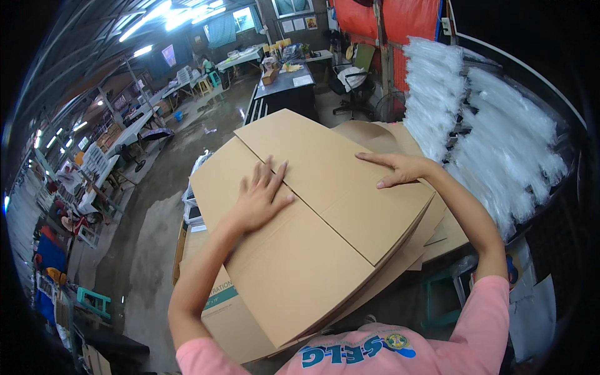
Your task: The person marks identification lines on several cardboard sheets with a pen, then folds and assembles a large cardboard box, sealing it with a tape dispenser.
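Touching: one flat tan cardboard carton (pixel 328 181)
Left hand (pixel 258 202): one, spread wide
Right hand (pixel 404 169): one, thumb parted wide

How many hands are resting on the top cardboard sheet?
2: the left hand, spread out at the long slit, and the right hand, near the cardboard sheet's right edge. No others show.

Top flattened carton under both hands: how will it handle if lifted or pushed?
The flattened carton likely stays stiff within each broad panel but may flex or open at the dark seam. Being thin, it's probably light for its size. Lying flat, it may slide rather than tip.
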A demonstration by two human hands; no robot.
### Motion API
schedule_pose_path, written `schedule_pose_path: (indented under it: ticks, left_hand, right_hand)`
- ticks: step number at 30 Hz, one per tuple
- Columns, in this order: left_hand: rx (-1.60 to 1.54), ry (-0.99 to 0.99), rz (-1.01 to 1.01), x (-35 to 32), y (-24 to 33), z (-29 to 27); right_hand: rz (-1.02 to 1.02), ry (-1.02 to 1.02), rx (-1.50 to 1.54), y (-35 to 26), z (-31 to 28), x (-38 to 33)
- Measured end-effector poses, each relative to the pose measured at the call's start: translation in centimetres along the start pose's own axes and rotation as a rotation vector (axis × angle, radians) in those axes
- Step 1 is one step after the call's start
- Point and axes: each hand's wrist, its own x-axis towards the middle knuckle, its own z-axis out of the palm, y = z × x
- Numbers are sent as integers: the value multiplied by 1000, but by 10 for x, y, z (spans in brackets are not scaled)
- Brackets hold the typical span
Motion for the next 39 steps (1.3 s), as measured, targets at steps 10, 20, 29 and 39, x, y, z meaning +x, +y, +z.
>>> schedule_pose_path:
  ticks: [10,20,29,39]
  left_hand:
    - [-97,29,63,32,-44,9]
    - [-241,11,-408,83,-189,27]
    - [-469,-66,-390,167,-225,10]
    - [-816,43,-484,155,-249,36]
  right_hand:
    - [-213,451,-415,-138,146,-74]
    - [-505,746,-453,-164,169,-53]
    - [-666,842,-663,-55,178,-69]
    - [-516,1244,-293,-62,194,-49]
